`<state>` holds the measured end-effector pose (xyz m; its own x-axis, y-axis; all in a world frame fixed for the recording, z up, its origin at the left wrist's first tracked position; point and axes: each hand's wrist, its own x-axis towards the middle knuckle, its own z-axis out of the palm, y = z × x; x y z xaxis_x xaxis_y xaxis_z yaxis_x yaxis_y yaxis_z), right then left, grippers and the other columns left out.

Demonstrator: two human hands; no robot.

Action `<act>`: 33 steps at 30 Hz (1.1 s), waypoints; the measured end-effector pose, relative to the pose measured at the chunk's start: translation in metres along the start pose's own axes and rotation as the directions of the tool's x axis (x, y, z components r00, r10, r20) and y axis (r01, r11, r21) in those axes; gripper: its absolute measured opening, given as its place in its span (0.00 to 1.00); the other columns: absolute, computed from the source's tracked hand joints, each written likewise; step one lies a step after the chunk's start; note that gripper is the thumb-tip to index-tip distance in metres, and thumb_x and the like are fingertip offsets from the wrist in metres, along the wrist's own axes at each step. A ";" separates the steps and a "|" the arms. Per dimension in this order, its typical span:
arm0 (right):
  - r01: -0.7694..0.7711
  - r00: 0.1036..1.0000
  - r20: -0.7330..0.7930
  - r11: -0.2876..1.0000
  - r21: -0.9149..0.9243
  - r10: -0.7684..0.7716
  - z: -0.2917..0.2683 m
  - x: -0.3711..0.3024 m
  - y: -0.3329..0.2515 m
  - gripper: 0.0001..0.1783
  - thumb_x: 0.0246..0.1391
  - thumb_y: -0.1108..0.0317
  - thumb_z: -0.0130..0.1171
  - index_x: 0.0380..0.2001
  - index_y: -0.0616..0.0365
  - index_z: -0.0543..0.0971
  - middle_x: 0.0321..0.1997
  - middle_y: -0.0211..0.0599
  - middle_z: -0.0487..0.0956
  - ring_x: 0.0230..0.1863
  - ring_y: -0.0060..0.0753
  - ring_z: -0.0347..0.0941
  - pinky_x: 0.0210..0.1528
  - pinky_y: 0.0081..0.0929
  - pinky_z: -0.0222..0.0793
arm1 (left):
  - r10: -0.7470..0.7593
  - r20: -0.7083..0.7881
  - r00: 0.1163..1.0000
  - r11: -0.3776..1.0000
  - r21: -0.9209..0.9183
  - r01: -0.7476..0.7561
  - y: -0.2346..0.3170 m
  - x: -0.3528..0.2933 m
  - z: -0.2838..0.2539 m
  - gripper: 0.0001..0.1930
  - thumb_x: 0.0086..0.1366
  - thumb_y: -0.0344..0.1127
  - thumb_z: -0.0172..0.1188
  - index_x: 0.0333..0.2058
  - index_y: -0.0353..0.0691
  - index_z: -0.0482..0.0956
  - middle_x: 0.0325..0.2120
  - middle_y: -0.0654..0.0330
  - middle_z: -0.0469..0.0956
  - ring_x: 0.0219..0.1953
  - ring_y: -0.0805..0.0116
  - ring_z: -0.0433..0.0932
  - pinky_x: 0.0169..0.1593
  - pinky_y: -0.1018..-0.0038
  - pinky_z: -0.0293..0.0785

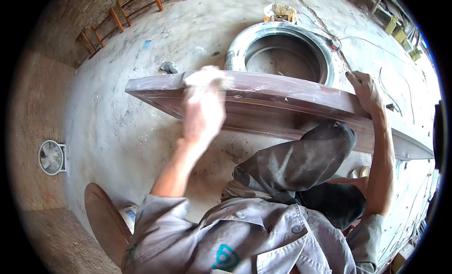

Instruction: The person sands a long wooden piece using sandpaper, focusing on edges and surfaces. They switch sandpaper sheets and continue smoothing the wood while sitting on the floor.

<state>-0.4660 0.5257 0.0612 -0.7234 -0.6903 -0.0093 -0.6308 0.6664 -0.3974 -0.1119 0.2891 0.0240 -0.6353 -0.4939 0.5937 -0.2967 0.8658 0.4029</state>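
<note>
A long dark brown panel (292, 92), like a wooden door, stands on its long side across the view, its narrow upper edge streaked with pale dust. On that edge, toward its left end, is my left hand (205, 106), smeared by motion. Its fingers look bent around a small whitish piece (227, 81) pressed to the edge; I cannot make out what it is. Further right, my right hand (366, 90) is closed over the same edge, thumb and fingers gripping it. My bent knee (336, 135) is against the panel's near face.
Behind the panel a dusty tyre (235, 52) lies flat on the concrete floor, a pale open bag (280, 12) beyond it. Cables (372, 42) run along the right. A dark crumpled scrap (168, 67) lies near the panel's left end. A fan (51, 157) stands far left, a round brown board (101, 217) lower left.
</note>
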 end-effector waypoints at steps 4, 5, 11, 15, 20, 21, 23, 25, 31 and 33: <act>0.000 0.999 -0.032 0.999 -0.040 -0.001 0.003 0.001 0.007 0.26 0.66 0.47 0.54 0.49 0.59 0.85 0.43 0.59 0.84 0.47 0.59 0.81 0.54 0.44 0.73 | -0.138 0.115 0.984 0.985 0.123 0.124 0.021 -0.011 -0.003 0.14 0.75 0.32 0.56 0.51 0.27 0.81 0.53 0.39 0.81 0.59 0.45 0.79 0.65 0.57 0.73; 0.002 0.999 -0.046 1.000 -0.028 -0.004 0.001 0.004 0.006 0.27 0.66 0.47 0.54 0.49 0.59 0.85 0.43 0.59 0.84 0.47 0.60 0.81 0.54 0.44 0.73 | -0.012 0.053 0.998 0.990 0.138 0.004 0.027 -0.014 0.008 0.15 0.75 0.33 0.57 0.52 0.27 0.81 0.54 0.40 0.81 0.61 0.46 0.79 0.67 0.57 0.72; 0.010 0.999 -0.043 1.000 -0.029 -0.011 0.004 0.002 0.001 0.27 0.67 0.47 0.54 0.49 0.59 0.85 0.43 0.60 0.84 0.46 0.60 0.81 0.53 0.44 0.73 | -0.087 0.001 0.996 0.960 0.268 0.084 -0.010 -0.021 -0.024 0.17 0.79 0.36 0.51 0.53 0.30 0.82 0.57 0.41 0.79 0.65 0.50 0.75 0.70 0.56 0.68; -0.004 1.000 -0.015 1.000 -0.016 0.004 0.007 0.003 0.005 0.27 0.67 0.47 0.54 0.49 0.60 0.85 0.43 0.59 0.84 0.46 0.59 0.81 0.53 0.43 0.73 | 0.096 -0.024 0.995 0.995 0.030 -0.095 0.050 -0.019 0.017 0.14 0.75 0.36 0.58 0.49 0.30 0.83 0.50 0.41 0.83 0.58 0.48 0.80 0.65 0.57 0.75; 0.000 0.999 -0.037 0.999 -0.032 -0.001 0.003 0.004 0.001 0.26 0.67 0.47 0.54 0.49 0.60 0.85 0.42 0.59 0.84 0.44 0.59 0.81 0.52 0.43 0.73 | -0.075 0.055 0.996 0.982 0.176 0.064 0.011 -0.014 -0.025 0.16 0.78 0.36 0.54 0.49 0.30 0.84 0.50 0.42 0.84 0.56 0.46 0.82 0.63 0.56 0.77; 0.005 0.999 -0.042 0.999 -0.045 -0.007 0.003 0.002 0.001 0.26 0.67 0.47 0.54 0.49 0.60 0.85 0.42 0.59 0.84 0.44 0.59 0.81 0.52 0.43 0.73 | -0.132 0.085 0.988 0.972 0.207 0.113 0.013 -0.013 -0.027 0.15 0.78 0.35 0.53 0.50 0.29 0.83 0.50 0.41 0.84 0.56 0.46 0.82 0.63 0.56 0.77; 0.005 1.000 -0.014 1.000 -0.031 -0.006 0.006 0.006 0.007 0.27 0.67 0.47 0.54 0.49 0.59 0.85 0.43 0.58 0.84 0.45 0.59 0.81 0.52 0.43 0.73 | 0.008 0.006 1.000 1.000 0.003 -0.008 0.058 -0.016 0.021 0.15 0.76 0.36 0.57 0.50 0.29 0.83 0.50 0.40 0.83 0.57 0.46 0.81 0.65 0.57 0.75; 0.010 1.000 0.005 1.000 0.001 -0.010 0.007 0.007 0.006 0.27 0.66 0.46 0.54 0.49 0.59 0.85 0.44 0.57 0.85 0.48 0.58 0.81 0.54 0.44 0.73 | 0.110 -0.016 0.994 0.993 -0.035 -0.111 0.072 -0.018 0.046 0.15 0.72 0.35 0.62 0.50 0.30 0.84 0.50 0.41 0.83 0.58 0.47 0.81 0.65 0.58 0.75; -0.010 0.999 -0.041 0.998 -0.057 0.007 0.000 0.001 0.001 0.27 0.67 0.46 0.53 0.51 0.57 0.85 0.47 0.55 0.85 0.49 0.58 0.81 0.56 0.44 0.73 | 0.015 0.060 0.998 0.994 0.109 -0.021 0.030 -0.010 -0.010 0.12 0.74 0.33 0.60 0.47 0.30 0.85 0.48 0.44 0.85 0.58 0.50 0.81 0.66 0.56 0.74; -0.004 0.999 -0.042 0.999 -0.050 0.002 0.004 0.002 0.000 0.27 0.67 0.46 0.53 0.51 0.57 0.85 0.47 0.56 0.85 0.50 0.57 0.82 0.57 0.44 0.73 | 0.086 0.009 0.996 0.992 -0.092 -0.085 0.066 -0.013 0.020 0.14 0.72 0.34 0.62 0.47 0.27 0.84 0.50 0.40 0.83 0.61 0.48 0.78 0.67 0.57 0.74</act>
<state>-0.4660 0.5229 0.0575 -0.7359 -0.6765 0.0279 -0.6409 0.6827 -0.3509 -0.1370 0.3542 0.0285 -0.6652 -0.4168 0.6195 -0.1751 0.8937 0.4132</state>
